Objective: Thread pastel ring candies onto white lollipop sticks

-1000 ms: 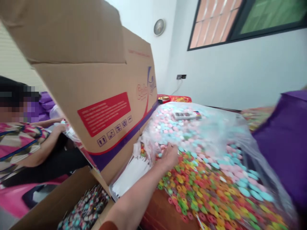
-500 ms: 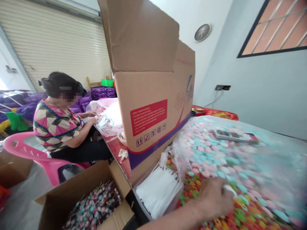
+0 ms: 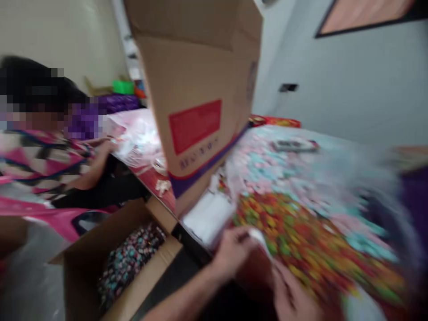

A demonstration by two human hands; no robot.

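My left hand point(image 3: 234, 248) pinches one end of a white strip-like piece point(image 3: 261, 243), which is smeared by motion so its kind is unclear. At the strip's lower end, the fingers of my right hand point(image 3: 292, 292) close on it. Both hands are at the table's near edge, beside a heap of red, green, orange and yellow candies point(image 3: 297, 227). Pale pink and blue candies point(image 3: 264, 165) lie behind that heap on clear plastic. A tray of white sticks point(image 3: 209, 216) stands just beyond my left hand.
A large cardboard carton point(image 3: 197, 76) stands upright on the table. Below left, an open box point(image 3: 83, 254) holds many small colourful stick pieces point(image 3: 132, 256). Across the table a co-worker point(image 3: 90, 171) sits working with both hands. A flat pack point(image 3: 296, 145) lies on the pale candies.
The view has swung right and down. My left hand has moved from over the candies to the near edge, carrying something white. My right hand has come into view beside it.
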